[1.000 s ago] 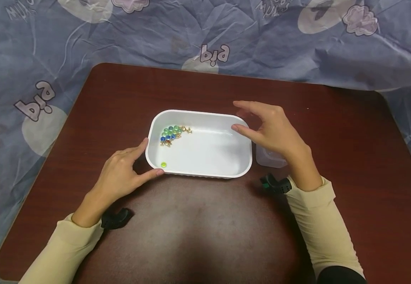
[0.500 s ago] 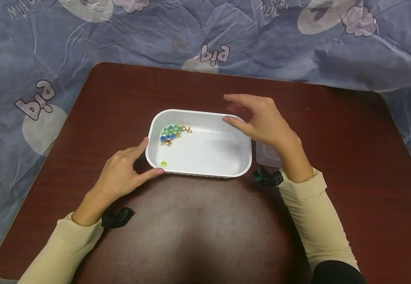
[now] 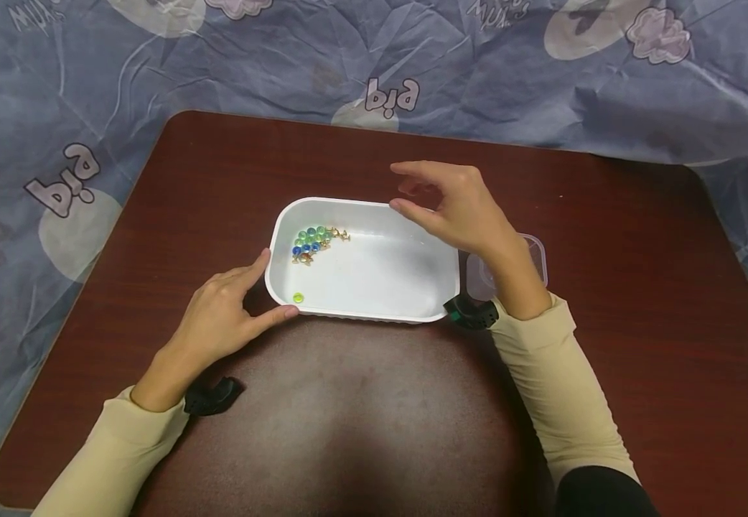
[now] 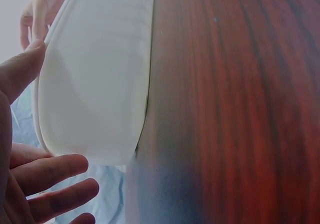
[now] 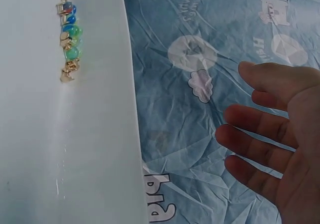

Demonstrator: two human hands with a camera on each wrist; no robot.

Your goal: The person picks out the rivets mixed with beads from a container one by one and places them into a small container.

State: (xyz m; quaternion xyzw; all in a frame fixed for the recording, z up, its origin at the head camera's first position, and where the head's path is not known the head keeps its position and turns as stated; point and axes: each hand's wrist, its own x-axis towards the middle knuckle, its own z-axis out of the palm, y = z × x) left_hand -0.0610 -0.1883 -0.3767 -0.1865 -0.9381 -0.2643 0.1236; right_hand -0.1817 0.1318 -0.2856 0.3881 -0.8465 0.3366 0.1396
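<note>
A white tray (image 3: 374, 283) sits on the table, with glass marbles (image 3: 309, 237) in blue and green and small gold pieces (image 3: 337, 234) bunched at its back left. One yellow-green marble (image 3: 298, 297) lies apart in the front left corner. My left hand (image 3: 215, 316) rests against the tray's left end, thumb at the front rim and index finger at the side; in the left wrist view its fingers (image 4: 55, 174) are spread and fairly straight. Above the tray's back right rim hovers my right hand (image 3: 461, 208), fingers loosely bent and holding nothing, as the right wrist view confirms.
A clear plastic container (image 3: 535, 258) stands right of the tray, partly hidden by the right wrist. Beneath everything is a dark red-brown table (image 3: 639, 287). A printed blue-grey cloth (image 3: 270, 79) hangs beyond its back edge.
My right hand has moved left and away from me along the tray's back right rim, showing more of the clear container. The left hand, the tray and its contents stay put.
</note>
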